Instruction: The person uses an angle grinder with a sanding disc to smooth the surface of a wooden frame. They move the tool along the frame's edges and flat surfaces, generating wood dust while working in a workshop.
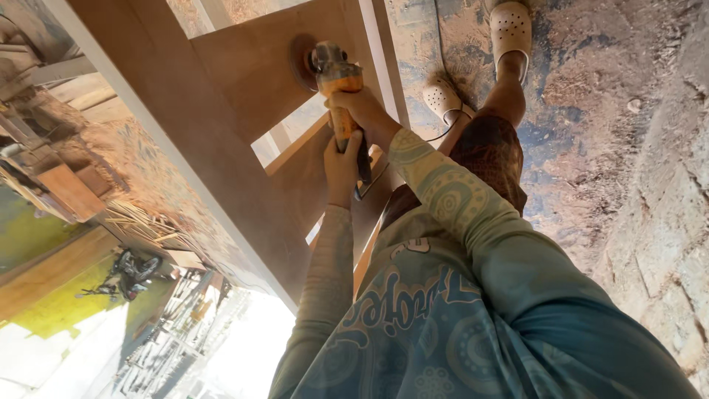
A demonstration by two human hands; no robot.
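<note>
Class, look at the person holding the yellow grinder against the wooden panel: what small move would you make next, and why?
Probably slide the disc a little along the wooden panel. The yellow grinder is pressed against the board's face, gripped by both the right hand and left hand, so it looks steady enough to shift rather than lift.

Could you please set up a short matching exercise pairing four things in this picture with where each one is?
Things:
1. angle grinder
2. left hand
3. right hand
4. white clogs

Places:
A. on the dusty floor, on the person's feet
B. disc against the brown wooden panel
C. gripping the lower end of the yellow grinder handle
D. gripping the grinder handle just behind the head

Pairs: 1-B, 2-C, 3-D, 4-A
</note>
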